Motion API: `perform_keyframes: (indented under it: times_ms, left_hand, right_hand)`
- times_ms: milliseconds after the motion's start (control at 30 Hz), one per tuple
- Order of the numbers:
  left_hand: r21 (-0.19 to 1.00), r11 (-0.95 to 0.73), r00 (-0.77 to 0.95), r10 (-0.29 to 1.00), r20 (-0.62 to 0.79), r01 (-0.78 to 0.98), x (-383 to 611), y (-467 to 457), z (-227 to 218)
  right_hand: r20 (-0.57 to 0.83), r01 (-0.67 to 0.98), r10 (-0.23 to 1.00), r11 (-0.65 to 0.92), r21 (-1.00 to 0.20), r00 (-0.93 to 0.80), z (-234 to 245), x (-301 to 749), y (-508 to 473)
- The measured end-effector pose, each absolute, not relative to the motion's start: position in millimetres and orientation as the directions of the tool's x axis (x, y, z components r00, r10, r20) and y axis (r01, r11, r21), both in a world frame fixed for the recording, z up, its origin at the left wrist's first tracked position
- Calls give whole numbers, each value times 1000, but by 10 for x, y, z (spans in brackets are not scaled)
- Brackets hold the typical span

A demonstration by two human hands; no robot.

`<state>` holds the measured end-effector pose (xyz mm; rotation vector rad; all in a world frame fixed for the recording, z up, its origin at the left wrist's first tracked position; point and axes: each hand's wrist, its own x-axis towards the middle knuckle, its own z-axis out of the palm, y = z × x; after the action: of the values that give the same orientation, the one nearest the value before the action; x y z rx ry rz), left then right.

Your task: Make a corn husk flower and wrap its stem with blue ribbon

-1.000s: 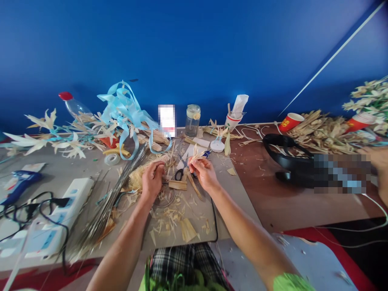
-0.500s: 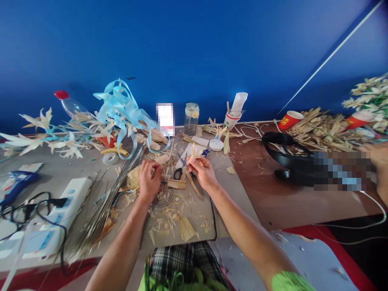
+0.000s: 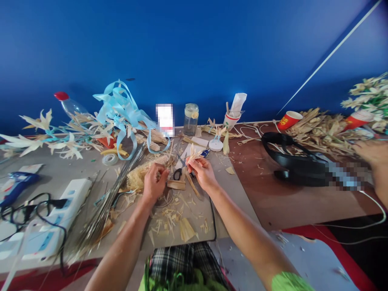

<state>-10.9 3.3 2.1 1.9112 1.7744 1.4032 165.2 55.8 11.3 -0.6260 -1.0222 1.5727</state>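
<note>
Over the middle of the mat, my right hand pinches a small bundle of pale corn husk strips, splayed upward. My left hand is closed beside it, thumb against curled fingers; whatever it may hold is hidden. Scissors with black handles lie between the hands, partly covered. Just below them is a folded piece of dry husk, and a narrow husk strip slants under my right hand. A tangle of straw-coloured fibre touches the left hand's far side.
Thin wires lie in a long bundle at left, near a power strip and a blue glue gun. Blue ribbon and a glass jar stand behind. Right are a black headset and another person's hand.
My left hand has shifted slightly right, closer to my right hand. The right hand stays nearly still with the husk strips. The other person's hand at right has moved a little left.
</note>
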Motion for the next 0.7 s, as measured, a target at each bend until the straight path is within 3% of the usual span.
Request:
perform_keyframes:
  times_ms: [300,533,700]
  left_hand:
    - [687,-272,-187,837,514,673,-123,45,-18]
    - [751,-169,-332,820,467,638,-196,64,-79]
    - [691,-158,-332,787,520,705,-264,193,51]
  right_hand:
    - [101,-434,951,-39,-900,-293,91,1625,551]
    - [100,-411,951,-31,-911,-294,105,1610,537]
    - [66,-388,953,-57,-920,-295,55,1613,557]
